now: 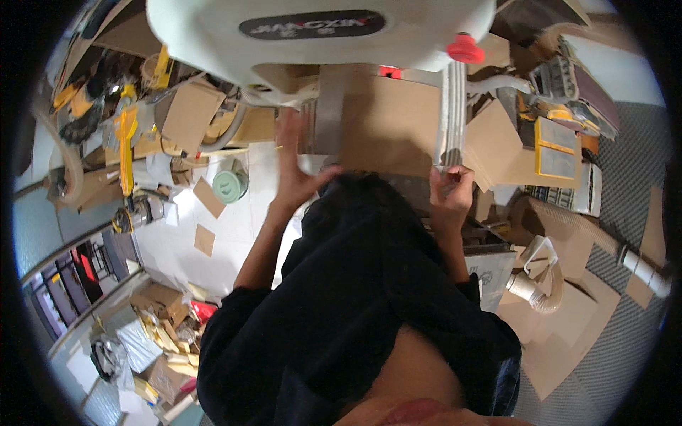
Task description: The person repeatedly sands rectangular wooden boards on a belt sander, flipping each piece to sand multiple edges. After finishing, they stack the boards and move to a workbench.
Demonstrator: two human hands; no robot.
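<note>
A white woodworking machine, which looks like a band saw (pixel 319 50), overhangs the top of the view. Beneath its housing lies a flat brown board (pixel 394 122). Along the board's right side runs a ribbed aluminium fence (pixel 453 112). My right hand (pixel 452 191) has its thumb and fingers closed at the near end of this fence. At the board's other side, my left hand (pixel 294 165) is raised with thumb and fingers spread, holding nothing. Its fingertips blur near the left edge of the machine's table (pixel 327 117); whether they touch it I cannot tell.
A red knob (pixel 465 49) projects from the housing. On the left are a green lidded bin (pixel 230 182), a yellow clamp-like tool (pixel 126 144) and scrap-filled boxes (pixel 165 341). Thin brown sheets (pixel 493 141), a yellow-framed case (pixel 555 149) and a ribbed hose (pixel 549 295) lie right.
</note>
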